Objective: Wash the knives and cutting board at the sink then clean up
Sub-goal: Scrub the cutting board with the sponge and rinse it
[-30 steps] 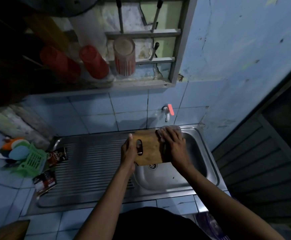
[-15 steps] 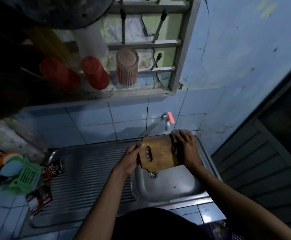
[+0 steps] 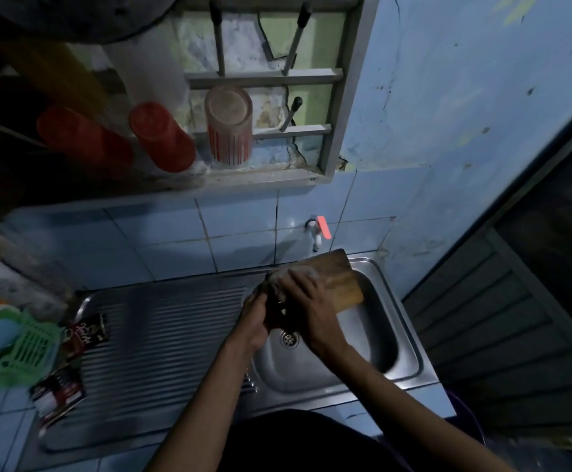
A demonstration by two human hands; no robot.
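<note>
The wooden cutting board (image 3: 340,282) was held tilted over the far side of the steel sink basin (image 3: 373,356), just below the wall tap (image 3: 316,233). The left hand (image 3: 255,321) gripped its near-left end; the right hand (image 3: 306,301) pressed what looked like a soapy scrubber, too blurred to name, against its face. A soapy board could have slipped from that one grip and dropped into the basin.

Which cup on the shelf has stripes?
The rightmost cup, pale with red stripes, standing upside down. The two cups to its left are plain red.
</note>
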